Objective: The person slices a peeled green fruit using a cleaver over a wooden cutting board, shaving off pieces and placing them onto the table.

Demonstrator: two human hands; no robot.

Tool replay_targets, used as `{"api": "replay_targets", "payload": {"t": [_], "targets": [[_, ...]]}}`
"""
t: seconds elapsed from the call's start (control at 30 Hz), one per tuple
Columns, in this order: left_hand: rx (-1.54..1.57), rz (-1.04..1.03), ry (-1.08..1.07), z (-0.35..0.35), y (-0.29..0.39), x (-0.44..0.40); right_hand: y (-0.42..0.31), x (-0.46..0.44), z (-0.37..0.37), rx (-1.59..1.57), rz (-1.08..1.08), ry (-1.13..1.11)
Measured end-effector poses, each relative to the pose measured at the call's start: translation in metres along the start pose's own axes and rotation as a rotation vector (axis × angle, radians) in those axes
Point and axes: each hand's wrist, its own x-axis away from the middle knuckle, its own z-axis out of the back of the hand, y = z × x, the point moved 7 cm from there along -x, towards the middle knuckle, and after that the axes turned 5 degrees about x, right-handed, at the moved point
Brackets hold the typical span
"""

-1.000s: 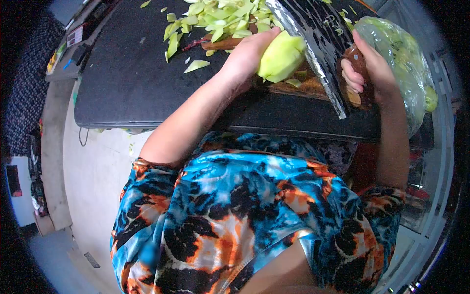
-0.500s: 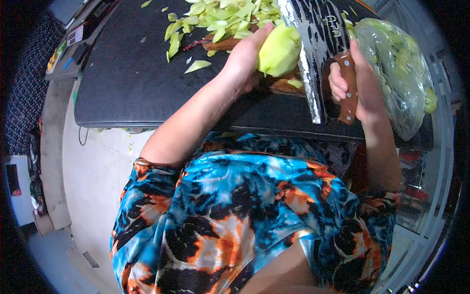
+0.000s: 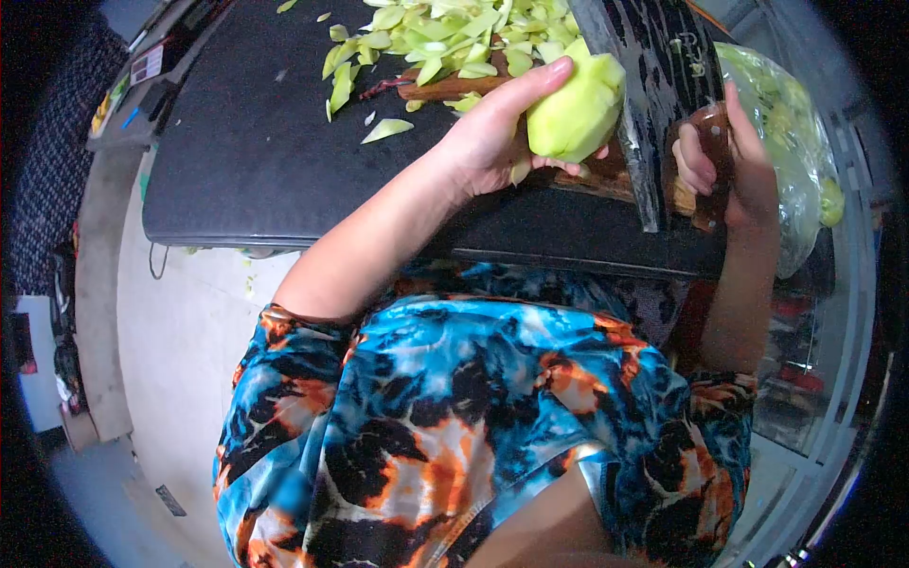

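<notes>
- Head view: left hand [image 3: 492, 142] curled partway round peeled green fruit [image 3: 578, 109], held above the tabletop [image 3: 256, 175] toward its near edge.
- Right hand [image 3: 746, 175]: closed round handle of cleaver [image 3: 658, 85], just beside fruit (contact: can't tell).
- Green slices [image 3: 440, 33] heaped well back from near edge.
- Clear plastic bag [image 3: 791, 142] toward right edge.

Slices [image 3: 431, 40] lie on the table [image 3: 256, 161], left of the cleaver [image 3: 660, 80] and plastic bag [image 3: 793, 128].

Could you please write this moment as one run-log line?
left hand: holds green fruit; right hand: grips cleaver by handle; black table: green slices piled; right side: clear plastic bag
</notes>
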Motion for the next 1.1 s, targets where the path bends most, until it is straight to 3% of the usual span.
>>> {"api": "replay_targets", "payload": {"t": [0.1,0.2,0.3,0.37,0.47,0.53,0.7,1.1], "targets": [[-0.034,-0.003,0.021,0.007,0.002,0.001,0.001,0.009,0.021,-0.122,-0.012,0.202],[0.008,-0.010,0.044,0.013,0.003,0.003,-0.036,0.025,0.072,-0.248,0.445,0.254],[0.010,-0.071,0.038,0.008,0.007,0.002,-0.036,0.046,0.054,0.001,0.463,0.270],[0.083,-0.063,0.028,0.012,0.003,-0.002,-0.011,0.062,0.031,0.256,0.441,0.568],[0.210,-0.074,0.209,0.021,-0.004,0.004,-0.034,0.055,-0.062,1.066,0.477,0.213],[0.292,0.019,0.112,0.015,-0.004,-0.002,-0.028,0.055,-0.087,1.031,0.679,0.209],[0.296,-0.039,0.114,0.002,0.002,-0.002,-0.019,0.052,-0.096,1.065,0.747,0.228],[0.314,-0.017,0.044,0.012,-0.006,-0.007,-0.019,0.051,-0.095,1.039,0.699,0.250]]}}
